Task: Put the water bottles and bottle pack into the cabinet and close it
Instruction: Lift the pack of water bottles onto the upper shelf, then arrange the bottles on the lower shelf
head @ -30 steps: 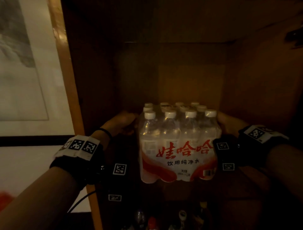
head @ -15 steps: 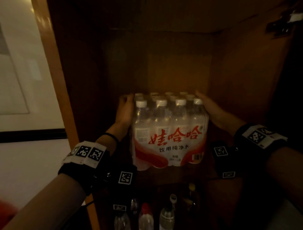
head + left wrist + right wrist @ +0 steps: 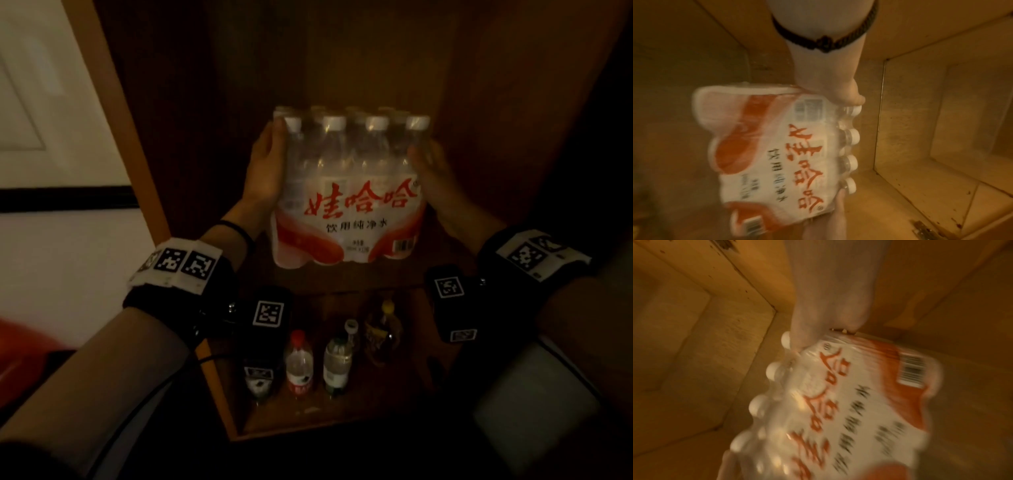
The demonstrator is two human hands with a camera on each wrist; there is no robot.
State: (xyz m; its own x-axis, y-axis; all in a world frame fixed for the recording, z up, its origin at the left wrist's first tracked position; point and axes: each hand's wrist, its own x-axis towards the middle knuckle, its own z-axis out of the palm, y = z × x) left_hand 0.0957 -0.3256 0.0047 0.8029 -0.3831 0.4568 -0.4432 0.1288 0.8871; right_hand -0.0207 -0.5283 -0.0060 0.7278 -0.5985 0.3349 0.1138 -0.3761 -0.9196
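Note:
The shrink-wrapped bottle pack (image 3: pixel 349 205), white with red lettering and white caps, stands upright on the cabinet's upper shelf (image 3: pixel 342 279), near the front edge. My left hand (image 3: pixel 265 171) lies flat against its left side, fingers pointing up. My right hand (image 3: pixel 435 178) presses the right side the same way. The left wrist view shows the pack (image 3: pixel 777 154) between my left hand (image 3: pixel 828 78) and the right hand's fingers (image 3: pixel 838 211). In the blurred right wrist view, my right hand (image 3: pixel 818 308) rests on the pack (image 3: pixel 849 402). Loose bottles stand on the lower shelf.
On the lower shelf stand a red-capped bottle (image 3: pixel 299 363), a green-labelled bottle (image 3: pixel 337 363), a small white-capped bottle (image 3: pixel 351 329) and a yellow-capped amber bottle (image 3: pixel 383 332). The cabinet's left frame (image 3: pixel 113 102) borders a white wall. A door hinge (image 3: pixel 925 230) shows in the left wrist view.
The pack has gone further in over the upper shelf. Both hands have shifted up along its sides. My view has tilted down, so the lower shelf's bottles now show.

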